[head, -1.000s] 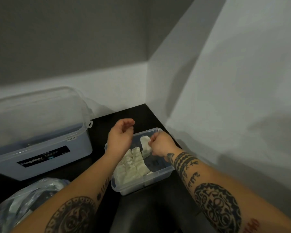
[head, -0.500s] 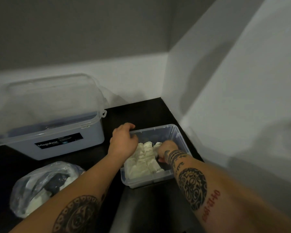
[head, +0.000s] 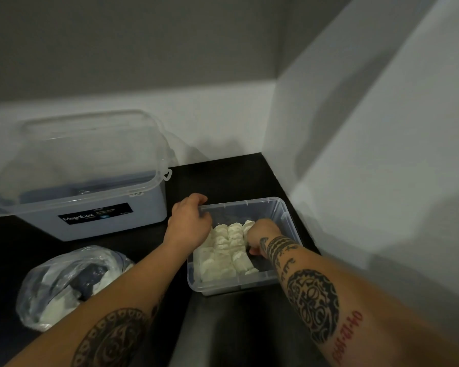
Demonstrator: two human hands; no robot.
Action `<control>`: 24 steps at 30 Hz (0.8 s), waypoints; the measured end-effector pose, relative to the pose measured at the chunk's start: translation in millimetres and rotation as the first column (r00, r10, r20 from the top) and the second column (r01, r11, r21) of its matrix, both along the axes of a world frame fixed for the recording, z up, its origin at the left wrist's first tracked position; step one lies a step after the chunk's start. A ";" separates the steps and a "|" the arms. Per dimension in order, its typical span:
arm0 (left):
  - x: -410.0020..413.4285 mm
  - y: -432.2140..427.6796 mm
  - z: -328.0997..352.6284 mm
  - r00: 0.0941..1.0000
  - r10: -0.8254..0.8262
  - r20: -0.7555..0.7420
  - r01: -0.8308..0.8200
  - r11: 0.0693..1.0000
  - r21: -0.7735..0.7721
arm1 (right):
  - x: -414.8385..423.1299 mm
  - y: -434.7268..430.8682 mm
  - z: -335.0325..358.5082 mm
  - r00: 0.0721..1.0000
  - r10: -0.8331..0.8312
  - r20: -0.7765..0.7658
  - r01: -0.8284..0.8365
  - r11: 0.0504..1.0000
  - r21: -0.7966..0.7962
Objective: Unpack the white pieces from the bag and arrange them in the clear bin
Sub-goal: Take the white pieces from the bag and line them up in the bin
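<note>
The small clear bin (head: pixel 285 217) stands on the black table near the right wall. Several white pieces (head: pixel 223 251) lie packed in rows in its left half. My left hand (head: pixel 188 223) grips the bin's far left corner, fingers curled over the rim. My right hand (head: pixel 261 235) is down inside the bin at the right end of the rows. Its fingers curl onto a white piece (head: pixel 248 224) there, and the fingertips are hidden. The clear plastic bag (head: pixel 61 284) lies at the lower left with more white pieces inside.
A large blue-grey Megabox container (head: pixel 96 218) with its clear lid (head: pixel 85 154) tipped open stands left of the bin. A white wall (head: pixel 368 181) runs close along the bin's right side, and another wall closes the back. The black table (head: pixel 236 176) shows behind the bin.
My right hand carried a white piece from above the bin down into the right row. My left hand dropped from mid-air onto the bin's far left rim. The view shifted left.
</note>
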State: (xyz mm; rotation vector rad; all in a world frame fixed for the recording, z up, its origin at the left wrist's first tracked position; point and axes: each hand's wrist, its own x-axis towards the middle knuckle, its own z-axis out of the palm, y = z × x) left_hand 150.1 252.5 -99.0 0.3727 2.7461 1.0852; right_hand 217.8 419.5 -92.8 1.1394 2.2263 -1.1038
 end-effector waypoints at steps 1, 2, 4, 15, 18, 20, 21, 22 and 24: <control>-0.4 -0.2 0.9 1.000 0.004 -0.001 -0.004 1.000 0.010 | 1.3 2.4 1.4 0.998 0.052 -0.031 -0.053 0.998 -0.016; -0.4 -0.3 1.8 1.000 0.006 -0.002 -0.006 1.000 0.018 | 2.8 5.1 1.3 0.995 0.084 -0.060 -0.085 0.996 -0.030; -0.5 -0.6 4.1 1.000 0.007 -0.011 -0.007 1.000 0.028 | 4.7 5.5 5.9 0.993 0.113 -0.043 -0.111 0.992 0.052; -0.3 -35.9 37.5 0.986 -0.021 -0.164 0.055 0.978 0.202 | -7.6 -32.6 83.7 0.948 0.195 -0.250 -0.156 0.973 0.168; -1.5 -68.9 44.9 0.988 -0.030 -0.153 0.073 0.957 0.282 | -17.5 -76.8 97.1 0.918 0.263 -0.298 -0.185 0.947 0.264; -3.7 -97.0 48.0 0.987 -0.048 -0.153 0.097 0.939 0.329 | -24.8 -112.6 101.7 0.905 0.267 -0.330 -0.185 0.948 0.259; -5.3 -112.4 48.9 0.987 -0.058 -0.150 0.108 0.932 0.347 | -28.8 -131.4 102.4 0.907 0.258 -0.333 -0.181 0.953 0.245; -6.8 -128.4 49.6 0.988 -0.065 -0.139 0.112 0.927 0.359 | -32.4 -150.2 101.3 0.910 0.245 -0.333 -0.175 0.958 0.226; -10.5 -161.1 47.5 0.992 -0.066 -0.105 0.101 0.923 0.371 | -35.0 -189.3 92.7 0.898 0.224 -0.378 -0.162 0.968 0.191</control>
